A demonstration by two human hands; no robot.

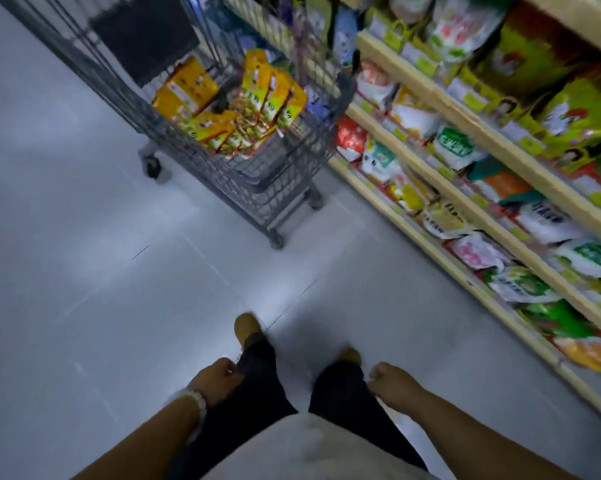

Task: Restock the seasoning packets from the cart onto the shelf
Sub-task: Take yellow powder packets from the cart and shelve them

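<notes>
Aisle floor, cart (257, 174), upright packets (267, 95)

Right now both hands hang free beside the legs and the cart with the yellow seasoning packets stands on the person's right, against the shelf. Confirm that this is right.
One thing is wrong: the head view shows the cart ahead, not on the person's right, though it does stand against the shelf. The rest holds: the yellow seasoning packets lie in the cart, and the left hand and right hand hang free beside the legs.
</notes>
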